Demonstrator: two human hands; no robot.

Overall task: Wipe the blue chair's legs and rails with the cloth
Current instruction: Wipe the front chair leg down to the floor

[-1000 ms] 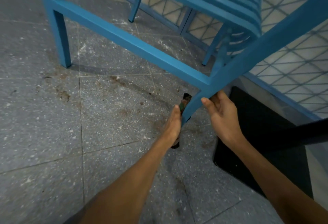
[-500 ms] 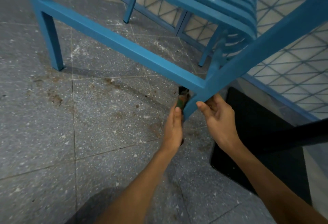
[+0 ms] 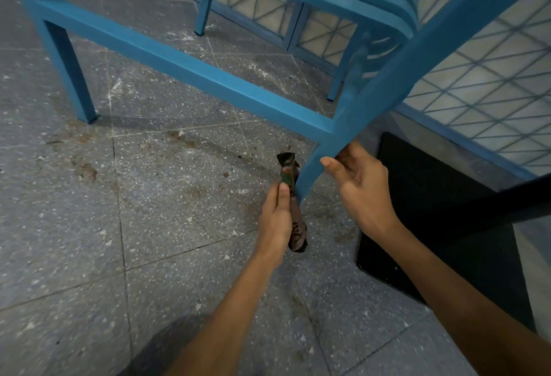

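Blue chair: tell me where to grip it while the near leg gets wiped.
Grip the top of the near leg, under its rail joint, from the right, probably: the post is slim enough for fingers to wrap, and the cloth in the left hand occupies its left side.

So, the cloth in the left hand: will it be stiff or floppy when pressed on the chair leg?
Probably floppy: the cloth is bunched and twisted in the left hand, and its lower end hangs limp below it. It seems light: one hand carries it. Pressed on the leg, it would likely wrap around the edges.
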